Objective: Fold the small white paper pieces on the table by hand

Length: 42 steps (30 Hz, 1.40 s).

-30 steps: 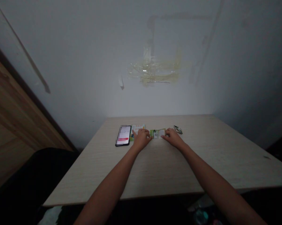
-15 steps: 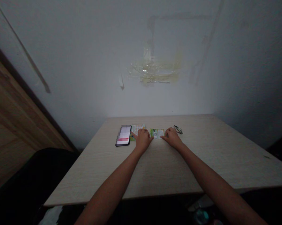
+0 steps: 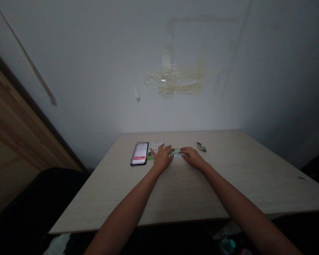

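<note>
A small green-and-white printed paper point(image 3: 177, 153) lies on the table between my hands. My left hand point(image 3: 162, 156), fingers spread, rests over its left end. From the other side, my right hand point(image 3: 191, 156) lays its extended fingers on the right part, hiding that edge. Behind and left of my left hand is a larger printed leaflet point(image 3: 155, 145), partly covered by that hand. A lit phone point(image 3: 139, 154) lies against the leaflet's left side. Past my right hand sits a small crumpled piece point(image 3: 201, 146), dark and whitish, whose kind I cannot make out.
The pale wooden table point(image 3: 114, 194) meets a white wall point(image 3: 96, 71) with old tape point(image 3: 175, 81) stuck on it. At the left are a wooden panel point(image 3: 13, 127) and a dark shape point(image 3: 42, 198). Dim items show below the table's front edge.
My right hand has slid left onto the printed paper, covering its right part. My left hand's fingers have spread and now reach over the paper's left end.
</note>
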{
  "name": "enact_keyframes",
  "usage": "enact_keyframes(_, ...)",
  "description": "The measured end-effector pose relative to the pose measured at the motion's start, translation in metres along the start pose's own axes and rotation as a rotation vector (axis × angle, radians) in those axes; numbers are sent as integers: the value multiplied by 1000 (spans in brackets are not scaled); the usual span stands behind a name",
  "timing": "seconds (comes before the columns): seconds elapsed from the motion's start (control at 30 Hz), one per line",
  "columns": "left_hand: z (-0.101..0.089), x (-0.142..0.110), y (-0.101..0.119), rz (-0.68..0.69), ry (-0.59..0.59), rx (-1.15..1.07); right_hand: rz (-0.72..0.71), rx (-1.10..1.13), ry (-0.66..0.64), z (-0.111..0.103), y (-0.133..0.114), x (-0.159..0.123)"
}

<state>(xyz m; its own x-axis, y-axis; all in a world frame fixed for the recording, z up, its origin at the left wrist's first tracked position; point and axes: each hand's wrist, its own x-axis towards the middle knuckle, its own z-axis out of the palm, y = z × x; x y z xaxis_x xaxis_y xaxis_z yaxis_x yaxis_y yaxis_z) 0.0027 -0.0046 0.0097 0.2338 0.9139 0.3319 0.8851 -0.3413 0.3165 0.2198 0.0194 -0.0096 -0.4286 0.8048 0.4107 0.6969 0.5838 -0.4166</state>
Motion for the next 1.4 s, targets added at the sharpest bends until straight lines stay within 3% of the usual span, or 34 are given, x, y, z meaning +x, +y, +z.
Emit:
enact_keyframes(0.13,4,-1,-2,61,-82,0,-10,30,-81,-8,-4,-2)
enact_keyframes(0.57,7,-1,-6,74,-43,-10,-40,58,-60,-9,-1,-2)
enact_keyframes(1.0,5,-1,-4,59,-37,-20,-32,-8,-109,-20,-19,-1)
enact_keyframes(1.4,2,-2,-2,53,-13,-33,-151,-67,-161,-20,-14,5)
